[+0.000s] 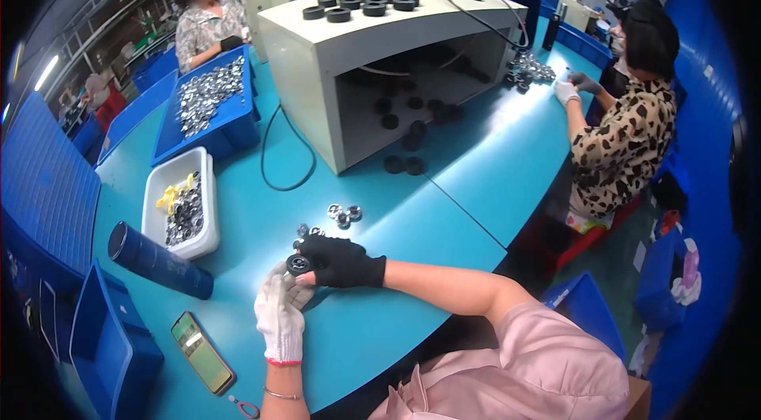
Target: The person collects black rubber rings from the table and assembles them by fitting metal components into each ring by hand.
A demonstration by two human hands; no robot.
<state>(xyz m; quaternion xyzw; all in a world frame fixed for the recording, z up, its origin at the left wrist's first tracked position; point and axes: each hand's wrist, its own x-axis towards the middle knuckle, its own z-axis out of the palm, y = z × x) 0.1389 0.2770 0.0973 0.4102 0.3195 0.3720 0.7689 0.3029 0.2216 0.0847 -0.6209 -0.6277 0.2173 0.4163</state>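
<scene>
A small black wheel [298, 265] with a spoked silver-grey hub is between my two hands, above the teal table. My left hand [279, 315], in a white glove with a red cuff edge, has its fingers closed at the wheel's near left side. From the right, my right hand [341, 261], in a black fingertip-less glove, grips the same wheel. Just beyond my hands, several loose silver hubs [343, 218] lie on the tabletop. Some of them are partly hidden behind the black glove.
A white bin [212, 222] holds metal parts and yellow pieces. Nearby are a dark blue bottle [162, 261], a phone [203, 353] and a blue tray [247, 115] of silver parts. Black rings [338, 16] top a cream machine housing [297, 75]. A co-worker [626, 135] sits right.
</scene>
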